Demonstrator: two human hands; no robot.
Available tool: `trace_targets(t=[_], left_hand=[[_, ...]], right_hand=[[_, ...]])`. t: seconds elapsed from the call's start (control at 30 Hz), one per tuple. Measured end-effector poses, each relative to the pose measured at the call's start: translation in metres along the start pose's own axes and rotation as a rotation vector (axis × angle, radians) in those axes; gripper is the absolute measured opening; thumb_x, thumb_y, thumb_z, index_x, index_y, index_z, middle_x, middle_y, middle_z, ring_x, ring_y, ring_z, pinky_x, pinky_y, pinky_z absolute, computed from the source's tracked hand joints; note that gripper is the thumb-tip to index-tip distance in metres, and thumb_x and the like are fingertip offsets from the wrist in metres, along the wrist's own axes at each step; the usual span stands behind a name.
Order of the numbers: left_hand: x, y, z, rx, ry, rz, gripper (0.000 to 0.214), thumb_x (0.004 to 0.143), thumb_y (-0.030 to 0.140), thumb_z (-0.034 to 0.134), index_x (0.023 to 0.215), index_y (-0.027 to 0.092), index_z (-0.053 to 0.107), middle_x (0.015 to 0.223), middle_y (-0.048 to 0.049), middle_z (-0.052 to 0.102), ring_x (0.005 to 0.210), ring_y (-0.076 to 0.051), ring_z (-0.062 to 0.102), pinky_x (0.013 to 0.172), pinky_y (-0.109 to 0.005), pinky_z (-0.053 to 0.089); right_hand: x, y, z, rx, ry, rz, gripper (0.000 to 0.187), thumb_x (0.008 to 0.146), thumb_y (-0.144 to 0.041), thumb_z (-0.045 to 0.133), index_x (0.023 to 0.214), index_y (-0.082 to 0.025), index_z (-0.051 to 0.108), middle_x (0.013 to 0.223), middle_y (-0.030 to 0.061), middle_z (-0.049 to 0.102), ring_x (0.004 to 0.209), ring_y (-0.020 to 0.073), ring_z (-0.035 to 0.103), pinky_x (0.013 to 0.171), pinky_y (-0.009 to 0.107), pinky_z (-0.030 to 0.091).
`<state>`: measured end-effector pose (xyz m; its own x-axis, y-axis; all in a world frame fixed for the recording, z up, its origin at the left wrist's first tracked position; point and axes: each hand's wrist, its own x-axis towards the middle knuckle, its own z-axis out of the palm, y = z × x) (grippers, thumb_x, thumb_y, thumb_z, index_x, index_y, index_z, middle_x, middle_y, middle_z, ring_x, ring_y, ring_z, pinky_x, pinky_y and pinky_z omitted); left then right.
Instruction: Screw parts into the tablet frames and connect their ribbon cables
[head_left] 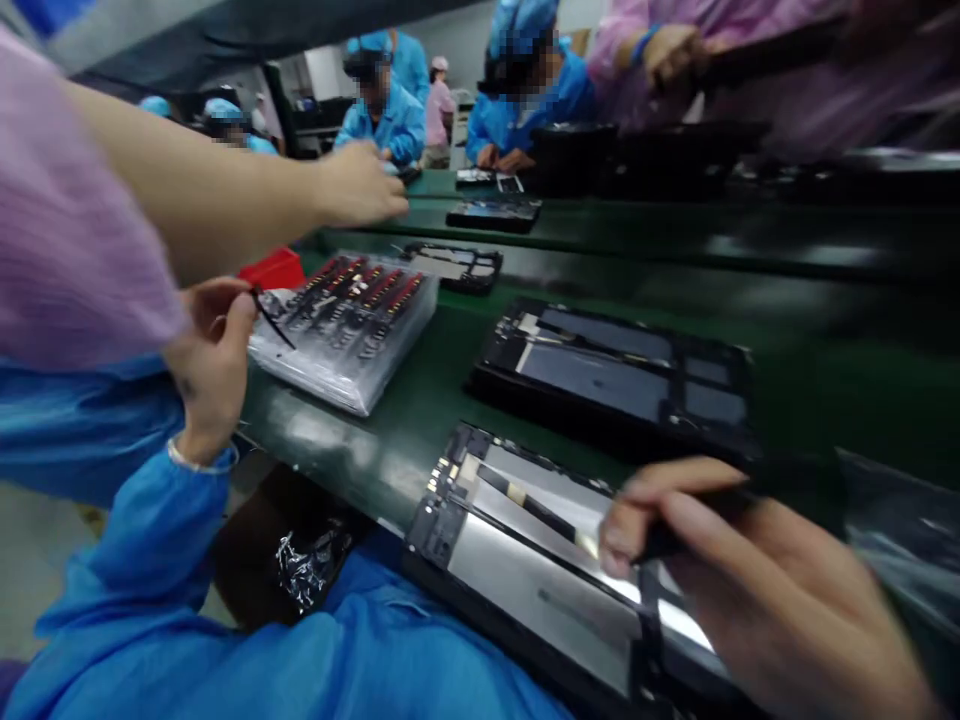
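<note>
My left hand (214, 345), in a blue sleeve with a bracelet at the wrist, pinches a thin black strip (276, 322) beside a stack of clear plastic trays (341, 345). Small dark and red parts (360, 290) fill the top tray. At the lower right, my blurred right hand (787, 590) is closed around a dark, slim tool (667, 535), its kind unclear. That hand is over the near opened tablet-like device (540, 610), which has silvery panels and a black ribbon (536, 510) with a pale patch across it. My right palm hides the device's right end.
A second opened device (615, 375) lies beyond, with smaller ones (457, 265) farther along the green bench (405, 400). Another person's pink-sleeved arm (225, 190) reaches over my left hand. A red bin (274, 270) stands behind the trays; clear plastic (900, 530) lies at right.
</note>
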<state>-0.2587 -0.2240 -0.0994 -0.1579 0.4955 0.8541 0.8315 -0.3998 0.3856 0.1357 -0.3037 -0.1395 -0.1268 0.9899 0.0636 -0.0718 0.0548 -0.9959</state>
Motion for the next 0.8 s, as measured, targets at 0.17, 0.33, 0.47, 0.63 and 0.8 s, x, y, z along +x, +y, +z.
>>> trace_targets(t=[0.17,0.33,0.47,0.63,0.8], left_hand=[[-0.050,0.073,0.035,-0.122,-0.186,0.657,0.012,0.093,0.012,0.062,0.103,0.017,0.066,0.090,-0.0026,0.072,0.086,-0.014,0.070,0.079,-0.027,0.059],[-0.043,0.123,0.070,-0.281,-0.191,1.253,0.011,0.095,0.024,0.061,0.091,0.021,0.071,0.093,0.0010,0.075,0.093,-0.015,0.073,0.077,-0.024,0.062],[-0.038,0.129,0.081,-0.289,-0.185,1.440,0.010,0.093,0.027,0.065,0.090,0.024,0.074,0.097,0.0016,0.075,0.100,-0.016,0.072,0.080,-0.023,0.062],[-0.040,0.130,0.084,-0.324,-0.206,1.499,0.014,0.094,0.026,0.064,0.095,0.020,0.076,0.094,-0.0022,0.075,0.093,-0.016,0.073,0.082,-0.023,0.061],[-0.041,0.133,0.087,-0.385,-0.202,1.528,0.015,0.093,0.026,0.064,0.094,0.017,0.077,0.092,-0.0030,0.075,0.090,-0.016,0.072,0.082,-0.024,0.060]], right_hand=[[0.012,-0.002,0.044,0.300,-0.296,0.350,0.031,0.092,-0.048,0.065,0.095,-0.018,0.071,0.074,0.0013,0.064,0.050,0.0069,0.042,0.055,0.026,0.038],[0.019,0.005,0.056,0.413,-0.208,0.324,0.040,0.087,-0.053,0.071,0.072,-0.017,0.061,0.062,-0.0037,0.047,0.057,0.0085,0.037,0.054,0.024,0.032],[0.022,-0.003,0.050,0.440,-0.101,0.303,0.032,0.075,-0.042,0.084,0.078,-0.016,0.066,0.069,-0.0045,0.046,0.058,0.0063,0.035,0.053,0.021,0.030],[0.024,-0.005,0.044,0.415,-0.074,0.274,0.029,0.076,-0.043,0.083,0.078,-0.018,0.068,0.071,-0.0030,0.051,0.060,0.0071,0.039,0.053,0.021,0.033],[0.026,0.000,0.044,0.288,-0.043,0.200,0.030,0.074,-0.045,0.083,0.079,-0.019,0.068,0.072,-0.0019,0.055,0.061,0.0084,0.043,0.053,0.022,0.032]])
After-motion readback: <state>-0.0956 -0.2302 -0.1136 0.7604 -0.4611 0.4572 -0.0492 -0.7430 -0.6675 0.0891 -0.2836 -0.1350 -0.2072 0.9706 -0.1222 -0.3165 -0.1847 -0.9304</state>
